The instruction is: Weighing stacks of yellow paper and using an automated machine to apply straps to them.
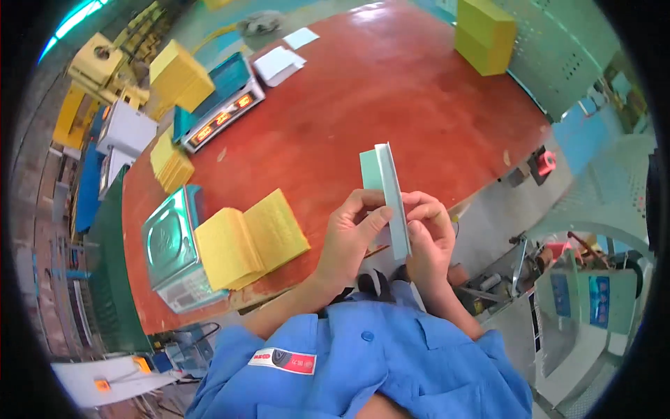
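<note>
Above the near edge of the red table [349,91], I hold a thin stack of pale sheets [396,199], stood nearly on edge with a light-green face showing on its left. The fingers and thumb of my left hand [352,234] pinch the sheets from the left. From the other side, my right hand [430,234] closes its fingers against their lower right edge. Whether it is a folded card or several loose sheets, I cannot tell. To the left lie two yellow stacks [234,244] of thin sheets, leaning on a scale with a shiny metal pan [169,241].
A second scale [220,115] with a lit red display stands at the table's left, yellow stacks [180,77] beside it. White papers [279,65] lie behind it. A large yellow block [485,38] sits at the far right, by a perforated green panel [558,56]. Machinery stands at lower right.
</note>
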`<action>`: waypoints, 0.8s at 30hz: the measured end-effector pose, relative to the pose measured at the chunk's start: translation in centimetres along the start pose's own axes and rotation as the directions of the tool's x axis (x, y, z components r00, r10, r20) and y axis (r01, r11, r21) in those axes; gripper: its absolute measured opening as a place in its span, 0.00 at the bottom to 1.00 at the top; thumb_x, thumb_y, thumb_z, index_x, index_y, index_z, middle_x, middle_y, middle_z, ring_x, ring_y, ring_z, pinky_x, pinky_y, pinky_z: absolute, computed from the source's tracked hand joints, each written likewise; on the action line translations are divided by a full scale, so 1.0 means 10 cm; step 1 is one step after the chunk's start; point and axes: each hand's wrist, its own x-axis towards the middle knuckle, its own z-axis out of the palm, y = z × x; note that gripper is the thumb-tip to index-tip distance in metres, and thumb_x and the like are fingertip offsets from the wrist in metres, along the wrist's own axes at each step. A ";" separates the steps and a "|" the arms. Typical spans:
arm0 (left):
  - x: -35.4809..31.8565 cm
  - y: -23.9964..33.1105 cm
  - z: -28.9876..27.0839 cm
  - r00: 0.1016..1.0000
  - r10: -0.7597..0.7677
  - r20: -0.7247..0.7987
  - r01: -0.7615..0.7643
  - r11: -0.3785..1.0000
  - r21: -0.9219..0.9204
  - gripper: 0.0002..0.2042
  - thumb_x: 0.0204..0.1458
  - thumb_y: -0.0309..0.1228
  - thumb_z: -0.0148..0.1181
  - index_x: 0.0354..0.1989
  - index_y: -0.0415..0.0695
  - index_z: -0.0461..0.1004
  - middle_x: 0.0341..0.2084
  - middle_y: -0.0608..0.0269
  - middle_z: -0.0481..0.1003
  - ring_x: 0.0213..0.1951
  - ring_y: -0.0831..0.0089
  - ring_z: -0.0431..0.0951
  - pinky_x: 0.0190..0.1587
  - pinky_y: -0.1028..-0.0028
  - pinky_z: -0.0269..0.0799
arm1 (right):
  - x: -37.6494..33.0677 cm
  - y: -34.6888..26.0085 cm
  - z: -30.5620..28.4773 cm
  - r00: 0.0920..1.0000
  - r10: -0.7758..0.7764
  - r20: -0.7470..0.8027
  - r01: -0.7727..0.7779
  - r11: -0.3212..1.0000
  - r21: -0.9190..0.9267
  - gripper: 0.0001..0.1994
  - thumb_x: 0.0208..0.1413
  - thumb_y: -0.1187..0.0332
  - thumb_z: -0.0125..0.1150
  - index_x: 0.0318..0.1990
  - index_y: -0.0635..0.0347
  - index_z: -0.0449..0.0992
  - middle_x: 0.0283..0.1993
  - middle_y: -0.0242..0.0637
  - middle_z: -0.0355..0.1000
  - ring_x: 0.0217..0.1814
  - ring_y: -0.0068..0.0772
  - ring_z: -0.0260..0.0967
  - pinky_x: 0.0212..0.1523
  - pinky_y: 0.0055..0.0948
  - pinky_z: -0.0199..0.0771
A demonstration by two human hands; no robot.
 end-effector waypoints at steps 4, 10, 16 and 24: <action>-0.08 0.01 -0.26 0.990 0.087 -0.113 -0.074 0.991 0.115 0.06 0.59 0.27 0.57 0.41 0.40 0.73 0.34 0.70 0.75 0.35 0.83 0.72 0.40 0.78 0.70 | 0.06 0.16 0.26 0.995 0.098 0.021 -0.098 0.995 0.006 0.06 0.58 0.74 0.56 0.41 0.63 0.69 0.54 0.40 0.66 0.50 0.29 0.69 0.48 0.32 0.73; -0.01 -0.23 -0.48 0.946 0.282 -0.158 -0.216 0.915 0.342 0.04 0.58 0.21 0.53 0.40 0.41 0.70 0.31 0.69 0.72 0.33 0.84 0.70 0.37 0.79 0.69 | 0.03 0.40 0.19 0.929 0.345 -0.131 -0.347 0.938 0.006 0.04 0.60 0.73 0.56 0.40 0.63 0.72 0.51 0.37 0.71 0.49 0.25 0.68 0.50 0.30 0.71; 0.04 -0.39 -0.50 0.868 0.488 -0.087 -0.355 0.735 0.577 0.09 0.59 0.18 0.50 0.46 0.41 0.69 0.31 0.67 0.73 0.35 0.84 0.72 0.37 0.78 0.70 | -0.06 0.46 0.23 0.897 0.425 -0.122 -0.384 0.886 0.261 0.03 0.61 0.76 0.54 0.38 0.65 0.73 0.53 0.40 0.71 0.49 0.25 0.69 0.51 0.28 0.71; 0.06 -0.31 -0.50 0.997 0.040 -0.061 -0.042 0.999 -0.021 0.05 0.56 0.29 0.62 0.37 0.41 0.76 0.33 0.67 0.78 0.37 0.82 0.74 0.40 0.78 0.70 | -0.19 0.55 0.20 0.909 0.371 -0.189 -0.351 0.927 0.132 0.02 0.59 0.76 0.56 0.37 0.65 0.73 0.53 0.41 0.71 0.49 0.25 0.69 0.50 0.27 0.71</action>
